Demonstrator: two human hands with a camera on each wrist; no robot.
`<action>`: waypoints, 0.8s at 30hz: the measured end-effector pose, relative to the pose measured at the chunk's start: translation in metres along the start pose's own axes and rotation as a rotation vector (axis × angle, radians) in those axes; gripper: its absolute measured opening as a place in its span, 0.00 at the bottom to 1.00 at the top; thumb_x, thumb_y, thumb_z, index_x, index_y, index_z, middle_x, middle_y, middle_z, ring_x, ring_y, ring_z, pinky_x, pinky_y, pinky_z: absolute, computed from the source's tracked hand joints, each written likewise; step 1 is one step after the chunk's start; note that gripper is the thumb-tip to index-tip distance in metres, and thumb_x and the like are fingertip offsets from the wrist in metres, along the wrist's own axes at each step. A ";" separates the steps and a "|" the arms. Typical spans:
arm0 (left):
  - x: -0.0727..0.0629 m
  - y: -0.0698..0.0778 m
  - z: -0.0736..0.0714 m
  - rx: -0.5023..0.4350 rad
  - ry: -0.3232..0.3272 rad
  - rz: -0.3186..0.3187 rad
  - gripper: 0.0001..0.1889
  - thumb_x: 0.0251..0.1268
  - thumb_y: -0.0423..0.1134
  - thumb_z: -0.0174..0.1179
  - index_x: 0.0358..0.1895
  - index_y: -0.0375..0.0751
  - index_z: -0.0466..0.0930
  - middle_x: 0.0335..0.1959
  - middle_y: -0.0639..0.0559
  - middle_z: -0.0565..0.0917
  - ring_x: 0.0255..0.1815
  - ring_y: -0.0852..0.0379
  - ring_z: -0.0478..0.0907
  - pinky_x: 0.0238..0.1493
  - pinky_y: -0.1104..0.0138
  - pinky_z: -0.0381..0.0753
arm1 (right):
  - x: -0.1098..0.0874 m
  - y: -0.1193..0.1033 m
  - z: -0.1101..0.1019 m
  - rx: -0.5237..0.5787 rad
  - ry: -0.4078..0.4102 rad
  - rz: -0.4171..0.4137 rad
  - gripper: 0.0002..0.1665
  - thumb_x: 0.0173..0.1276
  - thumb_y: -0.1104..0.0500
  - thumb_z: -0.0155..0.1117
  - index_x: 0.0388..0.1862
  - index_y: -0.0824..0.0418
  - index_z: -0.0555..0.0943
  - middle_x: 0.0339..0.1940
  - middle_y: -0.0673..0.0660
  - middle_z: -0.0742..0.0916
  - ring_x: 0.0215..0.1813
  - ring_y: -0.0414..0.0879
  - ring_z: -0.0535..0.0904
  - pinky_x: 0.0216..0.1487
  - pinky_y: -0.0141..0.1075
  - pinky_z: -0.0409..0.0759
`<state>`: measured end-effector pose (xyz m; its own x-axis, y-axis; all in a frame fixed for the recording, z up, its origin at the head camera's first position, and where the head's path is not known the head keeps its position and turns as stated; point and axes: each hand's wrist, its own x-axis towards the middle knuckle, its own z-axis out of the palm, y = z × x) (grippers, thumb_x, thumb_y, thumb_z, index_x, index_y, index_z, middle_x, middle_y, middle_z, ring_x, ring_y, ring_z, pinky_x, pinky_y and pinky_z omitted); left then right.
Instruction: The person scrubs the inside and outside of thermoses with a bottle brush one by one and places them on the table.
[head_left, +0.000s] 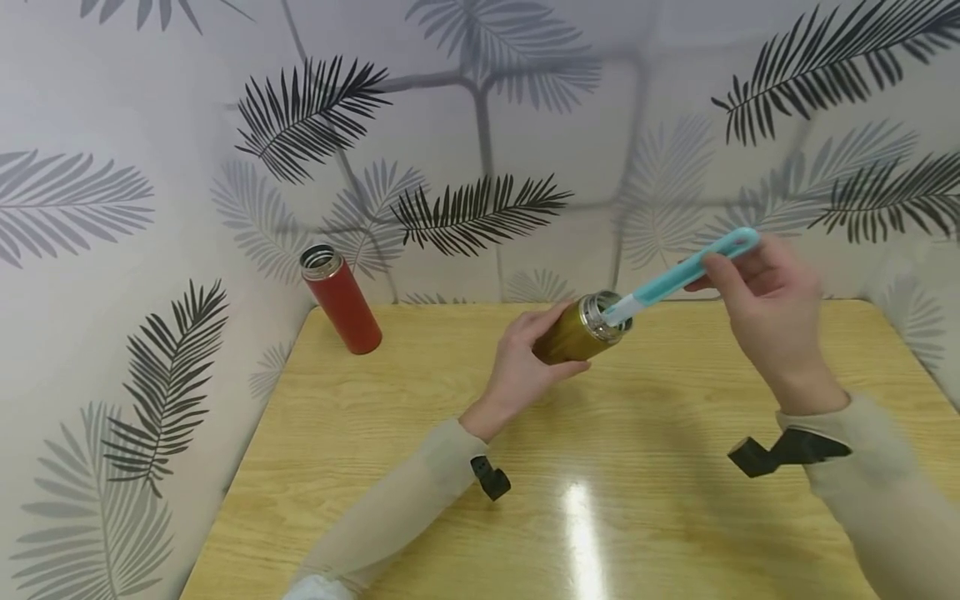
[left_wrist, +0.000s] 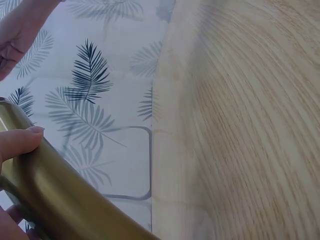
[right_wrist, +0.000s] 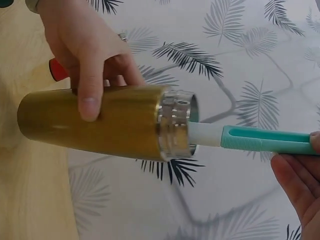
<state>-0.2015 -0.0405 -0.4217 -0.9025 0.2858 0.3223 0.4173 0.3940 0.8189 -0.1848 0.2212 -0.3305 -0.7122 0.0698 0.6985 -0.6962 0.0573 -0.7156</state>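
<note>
My left hand (head_left: 517, 367) grips a gold vacuum flask (head_left: 564, 340) round its body, tilted with its steel mouth toward the right. In the right wrist view the gold flask (right_wrist: 130, 122) lies nearly level, thumb across its side. A bottle brush (head_left: 678, 277) with a teal handle and white neck runs into the open mouth; its head is hidden inside. My right hand (head_left: 780, 308) pinches the handle near its looped end. The left wrist view shows the flask's gold side (left_wrist: 75, 195) under the thumb.
A red flask (head_left: 347, 310) without a lid stands at the table's back left corner. The wood table (head_left: 420, 400) meets a leaf-patterned wall (head_left: 450, 275) at the back. Dark wrist cameras sit on both sleeves.
</note>
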 end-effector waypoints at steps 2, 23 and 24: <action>0.000 0.002 0.001 0.000 0.000 0.010 0.43 0.53 0.40 0.82 0.75 0.56 0.75 0.60 0.48 0.81 0.59 0.49 0.76 0.58 0.56 0.77 | -0.004 0.004 0.003 -0.031 -0.021 0.014 0.06 0.71 0.77 0.62 0.43 0.83 0.78 0.36 0.52 0.92 0.34 0.41 0.90 0.43 0.29 0.86; -0.002 0.007 0.004 0.068 0.013 0.022 0.42 0.54 0.41 0.82 0.75 0.53 0.74 0.60 0.47 0.81 0.60 0.47 0.76 0.57 0.53 0.78 | -0.011 0.006 0.006 0.107 -0.154 0.193 0.07 0.75 0.74 0.60 0.48 0.78 0.80 0.43 0.55 0.92 0.43 0.43 0.90 0.48 0.33 0.87; -0.003 0.006 0.004 0.071 0.012 0.024 0.42 0.55 0.41 0.81 0.76 0.53 0.73 0.61 0.47 0.80 0.60 0.47 0.76 0.58 0.53 0.79 | -0.010 0.005 0.005 0.153 -0.148 0.193 0.07 0.76 0.74 0.59 0.48 0.79 0.80 0.43 0.56 0.92 0.44 0.44 0.90 0.48 0.35 0.87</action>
<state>-0.1959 -0.0354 -0.4192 -0.8931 0.2854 0.3477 0.4450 0.4479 0.7755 -0.1818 0.2160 -0.3411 -0.8305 -0.0822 0.5509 -0.5437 -0.0946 -0.8339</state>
